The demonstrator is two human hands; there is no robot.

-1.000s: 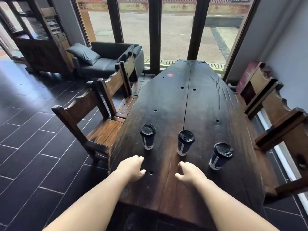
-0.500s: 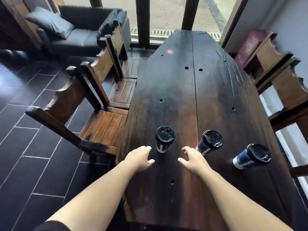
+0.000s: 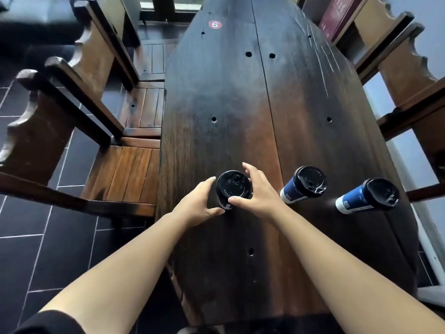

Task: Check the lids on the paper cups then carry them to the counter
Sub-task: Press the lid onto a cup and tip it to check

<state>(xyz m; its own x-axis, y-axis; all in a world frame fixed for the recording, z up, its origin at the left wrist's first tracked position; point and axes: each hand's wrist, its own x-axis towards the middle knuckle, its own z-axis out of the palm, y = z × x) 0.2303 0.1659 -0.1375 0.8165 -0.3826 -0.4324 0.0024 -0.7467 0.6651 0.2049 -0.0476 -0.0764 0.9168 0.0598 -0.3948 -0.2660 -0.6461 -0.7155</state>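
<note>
Three dark blue paper cups with black lids stand in a row on the long dark wooden table [image 3: 228, 104]. The left cup [image 3: 233, 186] is seen from straight above, so mostly its lid shows. My left hand [image 3: 199, 203] cups its left side, thumb against the cup wall. On the other side my right hand [image 3: 258, 191] wraps around it, thumb on the lid's near rim and fingers curled behind. The middle cup [image 3: 303, 184] and the right cup [image 3: 366, 196] stand untouched to the right, lids on.
Wooden chairs [image 3: 130, 172] line the table's left side over dark floor tiles. More carved chairs [image 3: 409, 68] stand on the right by the wall. A red number sticker [image 3: 215, 24] marks the table's far end, near a red box [image 3: 337, 15].
The view has tilted further down over the table. Both hands moved forward from the near table edge and closed in around the left cup.
</note>
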